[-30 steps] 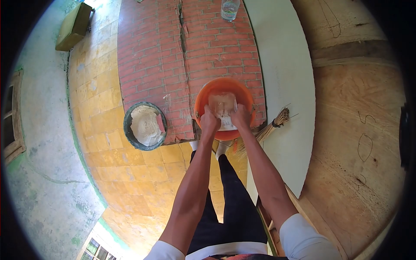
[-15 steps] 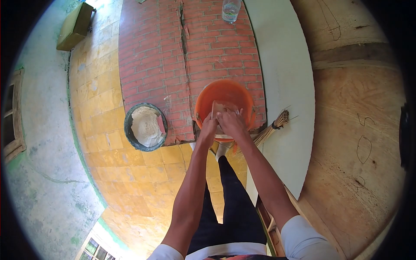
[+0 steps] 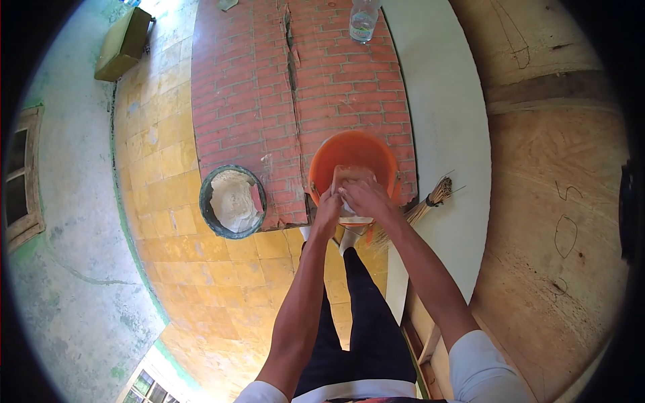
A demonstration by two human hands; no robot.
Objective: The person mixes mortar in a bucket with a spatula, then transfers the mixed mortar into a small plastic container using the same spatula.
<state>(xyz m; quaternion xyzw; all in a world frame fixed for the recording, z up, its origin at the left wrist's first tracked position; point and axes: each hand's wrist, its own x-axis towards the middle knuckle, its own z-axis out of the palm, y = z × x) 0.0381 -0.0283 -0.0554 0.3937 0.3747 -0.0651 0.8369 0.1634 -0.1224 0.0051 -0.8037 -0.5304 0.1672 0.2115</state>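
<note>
Both my hands are over the mouth of an orange bucket (image 3: 386,156), close together. My left hand (image 3: 328,207) is closed on the near left edge of a pale, see-through rectangular thing (image 3: 344,173), which tilts inside the bucket. Bent over the same thing, my right hand (image 3: 366,193) has its fingers curled against it. A small white patch shows under the right fingers; I cannot make out what it is. Left of the bucket stands a dark round tub (image 3: 205,213) of white powder (image 3: 232,195), with a pinkish flat piece (image 3: 257,199) at its right side.
The bucket and tub stand at the near edge of a brick-patterned table (image 3: 245,101). A clear plastic bottle (image 3: 363,23) stands at the far right. A bundle of thin sticks (image 3: 430,200) lies right of the bucket, by a white board (image 3: 447,101). Yellow tiles (image 3: 161,168) cover the floor.
The view has shifted slightly, so everything sits a little lower and to the right. My right hand has moved slightly over the rectangular thing; my left keeps its hold.
</note>
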